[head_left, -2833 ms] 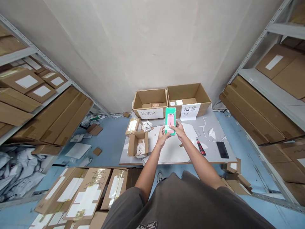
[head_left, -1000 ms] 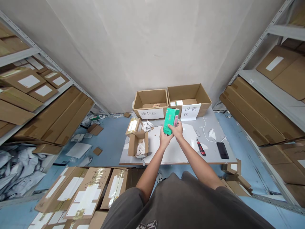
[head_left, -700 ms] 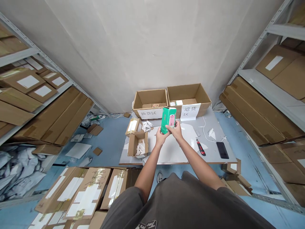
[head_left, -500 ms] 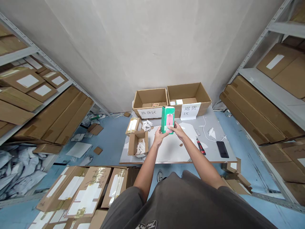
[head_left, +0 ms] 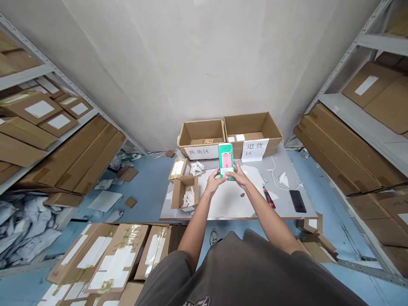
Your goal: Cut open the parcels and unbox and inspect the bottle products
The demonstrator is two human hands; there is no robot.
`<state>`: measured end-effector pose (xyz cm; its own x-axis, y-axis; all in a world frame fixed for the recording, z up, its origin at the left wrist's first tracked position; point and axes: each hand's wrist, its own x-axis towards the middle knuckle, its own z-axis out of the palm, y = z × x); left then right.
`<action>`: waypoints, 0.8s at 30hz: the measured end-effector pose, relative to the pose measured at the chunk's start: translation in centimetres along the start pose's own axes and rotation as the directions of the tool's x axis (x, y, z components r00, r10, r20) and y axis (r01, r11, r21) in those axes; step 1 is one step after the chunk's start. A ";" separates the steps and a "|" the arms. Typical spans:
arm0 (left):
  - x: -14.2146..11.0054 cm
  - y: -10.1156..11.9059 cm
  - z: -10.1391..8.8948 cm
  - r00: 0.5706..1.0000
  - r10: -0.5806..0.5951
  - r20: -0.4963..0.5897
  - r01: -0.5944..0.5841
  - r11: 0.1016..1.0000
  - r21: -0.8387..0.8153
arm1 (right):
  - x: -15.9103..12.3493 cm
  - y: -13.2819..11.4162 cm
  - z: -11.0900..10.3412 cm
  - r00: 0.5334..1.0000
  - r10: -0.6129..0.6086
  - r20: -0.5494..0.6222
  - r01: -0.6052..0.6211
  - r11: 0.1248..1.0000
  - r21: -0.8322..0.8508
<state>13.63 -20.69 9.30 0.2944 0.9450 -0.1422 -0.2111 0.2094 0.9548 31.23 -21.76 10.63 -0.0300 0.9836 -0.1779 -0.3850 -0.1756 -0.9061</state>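
A green retail box [head_left: 226, 161] with a pink device pictured on its front is held upright above the table. My left hand [head_left: 214, 182] grips its lower left side, and my right hand [head_left: 238, 175] closes on the lower right, with both thumbs near the front bottom edge. Below the hands lies a white sheet [head_left: 229, 202]. Just behind the box stand two open cartons with handwritten paper signs, the left carton [head_left: 201, 127] and the right carton [head_left: 255, 121]; small boxes sit inside both.
An open small carton [head_left: 176, 199] with crumpled paper stands at the table's left. On the right lie a red-and-black tool [head_left: 268, 197], a phone [head_left: 297, 201] and a white cable [head_left: 274, 174]. Taped cartons [head_left: 116, 259] are stacked at lower left; loaded shelves flank both sides.
The green box has turned so its front faces me more squarely and its left side no longer shows. Both hands keep their grip and have shifted slightly.
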 end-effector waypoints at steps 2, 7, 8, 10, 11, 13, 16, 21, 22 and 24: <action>0.1 -0.1 -0.1 0.999 0.006 -0.048 -0.004 0.999 0.043 | -0.1 0.1 0.0 1.000 -0.011 -0.016 0.012 1.000 0.004; 0.4 -0.7 -0.5 0.991 0.060 -0.116 -0.036 0.980 0.197 | 0.0 0.5 -0.2 0.999 -0.046 -0.023 0.047 0.999 0.020; 0.4 -0.7 -0.6 0.989 0.082 -0.123 -0.050 0.970 0.239 | 0.0 0.5 -0.2 0.998 -0.053 -0.017 0.053 0.998 0.021; 0.3 -0.4 -1.0 0.985 0.117 -0.123 -0.074 0.948 0.310 | 0.1 0.5 -0.2 0.998 -0.067 -0.012 0.067 0.998 0.018; 0.4 0.0 -1.2 0.985 0.129 -0.111 -0.086 0.939 0.333 | 0.2 0.5 -0.3 0.997 -0.073 -0.012 0.073 0.997 0.015; 0.6 1.5 -1.6 0.985 0.159 -0.070 -0.125 0.927 0.355 | 0.3 0.6 -0.4 0.996 -0.087 -0.013 0.088 0.996 0.009; 1.7 5.6 -2.0 0.955 0.296 -0.019 -0.265 0.881 0.392 | 0.4 1.0 -0.8 0.995 -0.102 0.004 0.102 0.995 -0.004; 5.8 12.6 -2.7 0.863 0.458 0.211 -0.493 0.677 0.546 | 0.5 1.8 -1.6 0.996 -0.079 0.037 0.081 0.994 -0.079; 6.7 13.4 -2.9 0.863 0.428 0.270 -0.502 0.663 0.555 | 0.5 2.0 -1.6 0.996 -0.078 0.044 0.082 0.993 -0.087; 8.0 14.2 -3.2 0.867 0.360 0.344 -0.497 0.668 0.554 | 0.5 2.4 -1.8 0.994 -0.085 0.062 0.090 0.993 -0.081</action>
<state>10.01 -9.32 20.92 0.4996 0.8087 0.3106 0.2291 -0.4691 0.8529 31.91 -21.73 7.68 -0.0542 0.9956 -0.0763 -0.3102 -0.0894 -0.9465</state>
